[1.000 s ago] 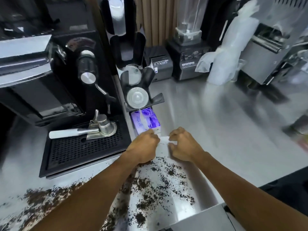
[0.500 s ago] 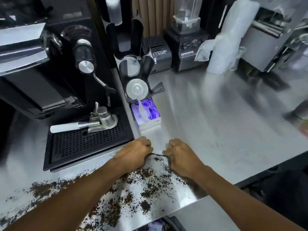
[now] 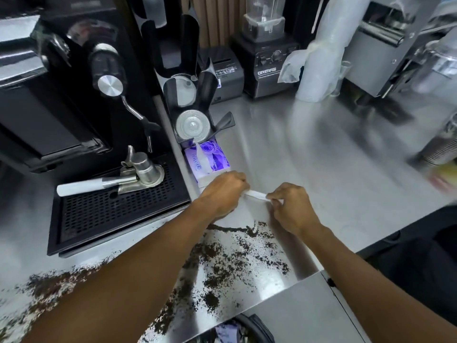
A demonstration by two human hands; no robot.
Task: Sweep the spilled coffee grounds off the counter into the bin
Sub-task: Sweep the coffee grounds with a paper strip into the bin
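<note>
Head view: your left hand [image 3: 222, 194] and right hand [image 3: 293, 210] each keep a narrow grip on one end of a white tissue [image 3: 256, 194] stretched between them, just in front of the purple tissue box [image 3: 210, 160] on the steel desk [image 3: 321, 169]. The spilled coffee grounds [image 3: 222, 258] lie scattered on the desk under and between your forearms, reaching left past the black drip tray [image 3: 111, 211]. The bin [image 3: 249, 328] shows partly below the desk's near edge.

Bright overhead light, glare streaks on steel counter [image 3: 309, 169], motion blur at right edge, wide-angle bending
</note>
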